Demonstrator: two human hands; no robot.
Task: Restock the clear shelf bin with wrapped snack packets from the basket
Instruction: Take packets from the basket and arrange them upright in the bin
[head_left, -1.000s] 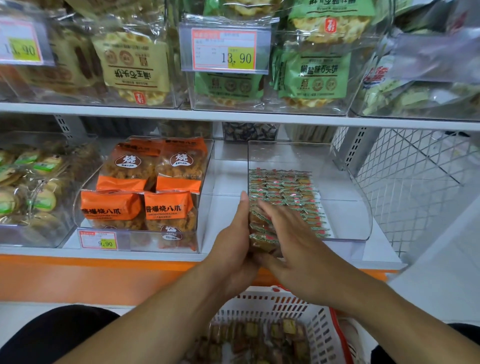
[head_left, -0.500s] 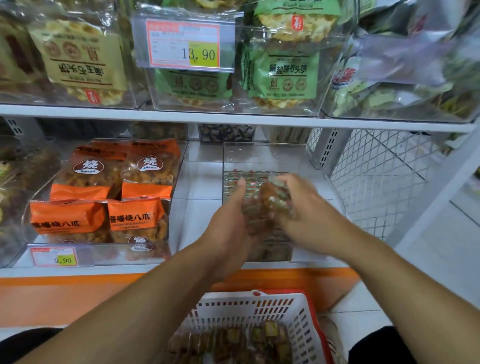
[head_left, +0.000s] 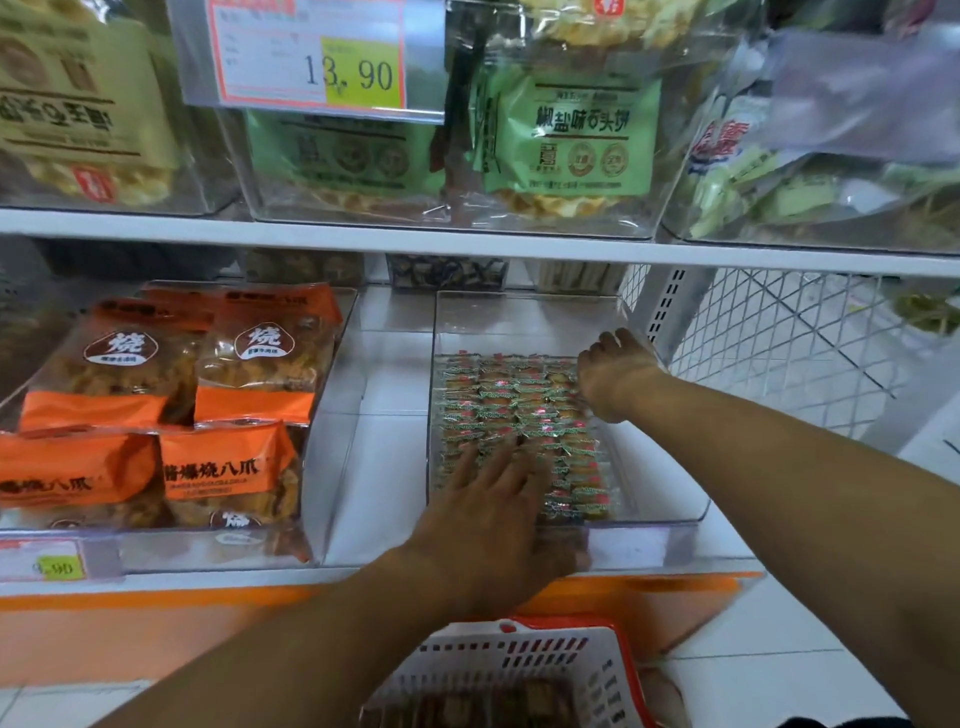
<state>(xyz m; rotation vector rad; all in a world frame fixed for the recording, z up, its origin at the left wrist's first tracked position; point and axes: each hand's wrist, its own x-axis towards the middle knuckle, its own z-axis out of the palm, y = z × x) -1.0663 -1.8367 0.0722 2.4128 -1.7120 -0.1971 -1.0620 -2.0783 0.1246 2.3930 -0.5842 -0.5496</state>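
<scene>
Our left hand (head_left: 498, 499) lies flat on the snack packets (head_left: 511, 410) half-filling the clear bin (head_left: 670, 512); our right hand (head_left: 615, 376), loosely curled, holds nothing we can see. The basket (head_left: 524, 670) holds more.

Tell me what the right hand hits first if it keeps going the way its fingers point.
Probably the back wall of the clear bin. The right hand points toward the bin's far right corner, past the packets; depth is uncertain.
</scene>
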